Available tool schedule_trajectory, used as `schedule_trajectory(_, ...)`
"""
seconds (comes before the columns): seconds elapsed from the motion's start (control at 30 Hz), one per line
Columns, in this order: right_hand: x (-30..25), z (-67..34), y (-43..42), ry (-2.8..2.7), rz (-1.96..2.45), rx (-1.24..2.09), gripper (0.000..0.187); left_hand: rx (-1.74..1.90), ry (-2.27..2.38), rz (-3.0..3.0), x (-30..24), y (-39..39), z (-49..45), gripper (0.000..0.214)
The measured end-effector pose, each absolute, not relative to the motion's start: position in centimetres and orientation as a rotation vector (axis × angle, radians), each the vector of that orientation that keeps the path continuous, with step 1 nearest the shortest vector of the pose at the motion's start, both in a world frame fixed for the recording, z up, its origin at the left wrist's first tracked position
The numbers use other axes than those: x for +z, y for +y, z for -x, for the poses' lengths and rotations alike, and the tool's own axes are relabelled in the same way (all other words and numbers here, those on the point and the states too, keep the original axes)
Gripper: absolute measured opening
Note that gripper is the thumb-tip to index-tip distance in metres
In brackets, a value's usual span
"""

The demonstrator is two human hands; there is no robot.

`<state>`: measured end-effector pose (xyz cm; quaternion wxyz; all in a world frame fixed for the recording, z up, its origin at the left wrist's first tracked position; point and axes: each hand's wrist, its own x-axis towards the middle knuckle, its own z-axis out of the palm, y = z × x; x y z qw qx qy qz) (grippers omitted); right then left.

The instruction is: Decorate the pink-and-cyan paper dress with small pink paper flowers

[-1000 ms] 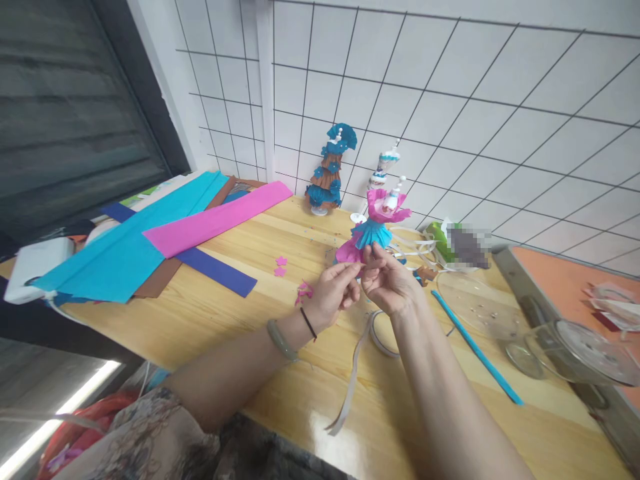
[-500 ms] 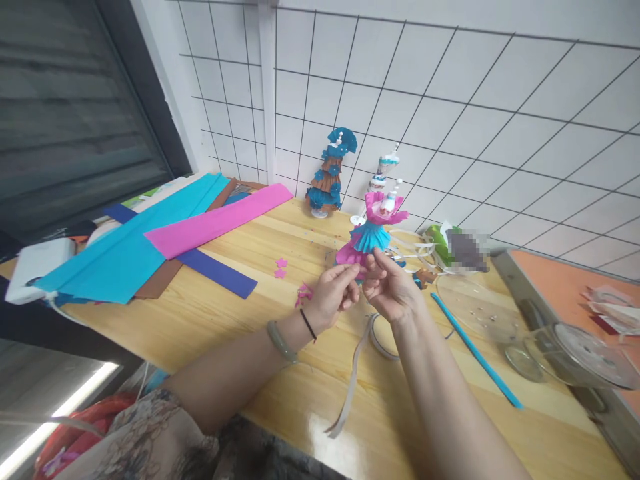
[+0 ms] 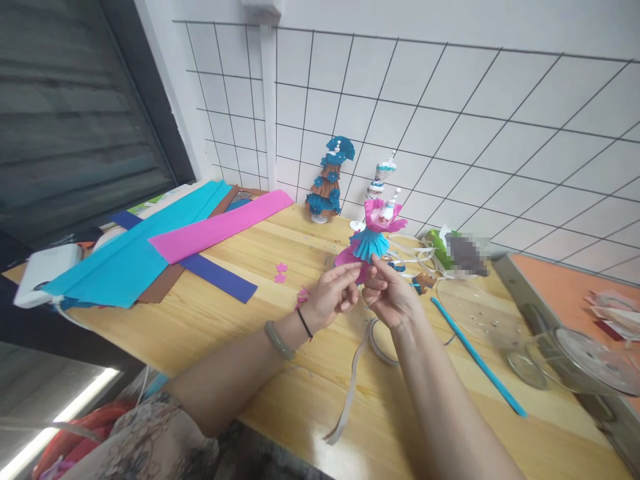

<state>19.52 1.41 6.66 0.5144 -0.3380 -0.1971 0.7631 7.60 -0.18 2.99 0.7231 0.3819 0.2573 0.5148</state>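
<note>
A figure in a tiered crepe paper dress [image 3: 373, 245], pink at the top, blue in the middle and pink below, is just beyond my hands. My left hand [image 3: 335, 297] is closed, with thumb and forefinger pinched in front of the lower pink tier. Close by on the right, my right hand [image 3: 395, 290] is curled, its thumb and forefinger meeting at the lower edge of the blue ruffle. What lies between the fingertips is too small to make out. A roll of tape [image 3: 383, 343] with a loose pale strip [image 3: 345, 407] lies partly behind my right forearm.
Blue [image 3: 145, 247], pink [image 3: 220, 227] and purple [image 3: 220, 279] paper lie on the left. A blue-and-brown dressed figure [image 3: 327, 183] and a white one [image 3: 384, 177] stand at the back. A blue strip [image 3: 480, 357] and clear containers [image 3: 575, 357] are on the right.
The view has tilted slightly, so everything sits a little lower. The right fingers have curled in more, and both hands stay close together at the dress.
</note>
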Motion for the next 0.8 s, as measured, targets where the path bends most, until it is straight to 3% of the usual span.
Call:
schedule_trajectory(0.33, 7.0, -19.6, 1.3, -0.522, 0.837, 1.794, 0.021, 1.135, 0.343, -0.681, 3.3, 1.1, -8.2, 0.016)
schedule_trajectory(0.8, 7.0, -20.0, 1.8, -0.669, 0.982, 1.682, 0.035, 1.129, 0.437, -0.666, 3.6, 2.0, -8.4, 0.018)
